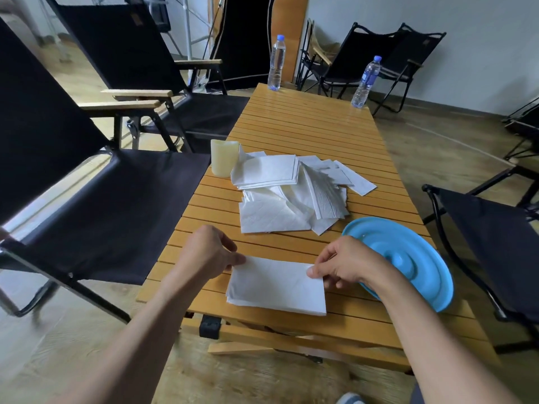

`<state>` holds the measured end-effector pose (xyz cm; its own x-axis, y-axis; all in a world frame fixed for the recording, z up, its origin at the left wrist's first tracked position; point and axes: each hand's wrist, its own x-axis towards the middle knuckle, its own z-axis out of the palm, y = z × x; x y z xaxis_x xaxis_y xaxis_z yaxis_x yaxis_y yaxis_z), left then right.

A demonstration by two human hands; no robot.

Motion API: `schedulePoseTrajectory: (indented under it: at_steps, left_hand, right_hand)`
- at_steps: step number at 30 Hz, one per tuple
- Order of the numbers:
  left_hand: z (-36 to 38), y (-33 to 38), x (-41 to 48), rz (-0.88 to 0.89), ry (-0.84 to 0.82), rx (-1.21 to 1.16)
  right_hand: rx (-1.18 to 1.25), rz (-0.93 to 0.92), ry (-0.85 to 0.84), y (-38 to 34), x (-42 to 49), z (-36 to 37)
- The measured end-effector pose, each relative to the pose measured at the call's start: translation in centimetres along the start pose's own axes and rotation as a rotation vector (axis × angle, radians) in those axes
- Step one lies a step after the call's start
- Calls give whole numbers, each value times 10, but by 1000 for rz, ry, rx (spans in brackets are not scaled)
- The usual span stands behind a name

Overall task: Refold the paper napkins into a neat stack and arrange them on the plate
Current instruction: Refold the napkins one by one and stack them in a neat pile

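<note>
A folded white napkin [277, 285] lies flat on the near part of the slatted wooden table [306, 129]. My left hand [208, 252] pinches its far left corner. My right hand [341, 265] pinches its far right corner between thumb and fingers. A loose heap of white paper napkins [288, 191] is spread over the table's middle, some folded, some crumpled. The blue plate [420, 258] sits at the table's right edge, partly behind my right wrist, with nothing on it.
A pale yellow cup [224, 157] stands left of the napkin heap. Two water bottles [276, 63] [366, 82] stand at the table's far end. Black folding chairs [96, 182] surround the table on the left, right and back.
</note>
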<state>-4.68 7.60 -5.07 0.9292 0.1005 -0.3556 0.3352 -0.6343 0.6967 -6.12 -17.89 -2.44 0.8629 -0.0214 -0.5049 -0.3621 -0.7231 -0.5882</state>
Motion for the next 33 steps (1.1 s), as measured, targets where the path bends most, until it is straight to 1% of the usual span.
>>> schedulePoseTrajectory:
  at_steps: [4,7,9,11,12,14,15,17,23,26,29,33]
  left_hand:
    - [1,-4,2,5,41,62]
    - [2,-5,2,27,74,112]
    - [1,-4,3,43,121,124]
    - [0,-3,3,71,174,123]
    - [-1,-3,3,87,201,124]
    - [-3,-4,2,127,248,125]
    - [-3,-4,2,152,269,123]
    - [-4,-4,2,197,309,127]
    - [-5,-1,2,263,358,106]
    - [-4,3,1,305,377,85]
    - [-4,5,0,431,396,136]
    - [-8,15,-11,675,444,118]
  right_hand:
    - [-107,22,51,-1,2,5]
    - [-250,4,176,-4,3,6]
    - [-256,-104,310,-12,8,8]
    - [-247,-282,434,-25,16,15]
    - [-274,-374,460,-33,23,19]
    - [-402,-523,430,-44,41,31]
    - [-476,-559,402,-48,50,36]
    - [-564,-570,373,-52,65,43]
    - [-562,-566,386,-53,72,41]
    - [-457,-626,469,-52,62,37]
    - [-426,-770,576,-53,43,33]
    - [-436,-931,673,-59,10,29]
